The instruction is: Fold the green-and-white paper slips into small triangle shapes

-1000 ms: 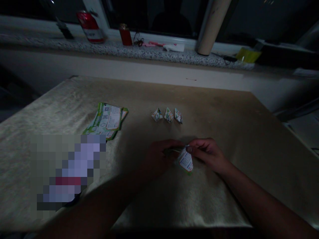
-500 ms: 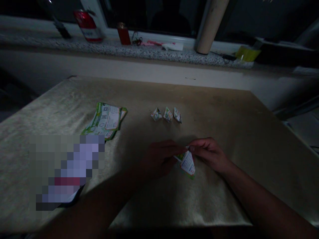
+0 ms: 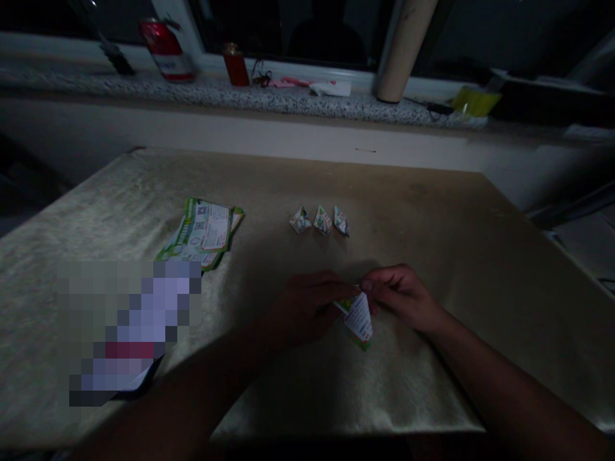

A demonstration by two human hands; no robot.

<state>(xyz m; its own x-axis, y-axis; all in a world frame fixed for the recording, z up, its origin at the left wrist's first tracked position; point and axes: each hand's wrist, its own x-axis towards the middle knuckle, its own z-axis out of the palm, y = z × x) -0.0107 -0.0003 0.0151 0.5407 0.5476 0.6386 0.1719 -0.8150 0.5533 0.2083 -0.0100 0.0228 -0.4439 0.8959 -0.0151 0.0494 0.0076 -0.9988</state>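
Note:
A folded piece of printed paper [image 3: 359, 318], white and green with small text, is held between my two hands over the near middle of the table. My left hand [image 3: 312, 304] is closed on its left and upper edge. At the top corner, my right hand [image 3: 401, 294] pinches the paper between thumb and fingers. Beyond the hands stand three small folded paper shapes in a row: a left one [image 3: 300, 220], a middle one [image 3: 323, 220] and a right one [image 3: 341, 221]. Farther left lies a stack of green-and-white printed sheets [image 3: 206, 227].
A pixelated flat object [image 3: 144, 326] with a dark edge lies at the left on the shiny cloth-covered table [image 3: 423, 211]. Behind it, a speckled windowsill [image 3: 278, 99] holds a red can [image 3: 166, 51], a red bottle [image 3: 236, 67], a cardboard tube [image 3: 403, 54] and a yellow item [image 3: 475, 102].
The lower tip of the folded paper has swung slightly left and down. Both hands keep nearly the same place and grip.

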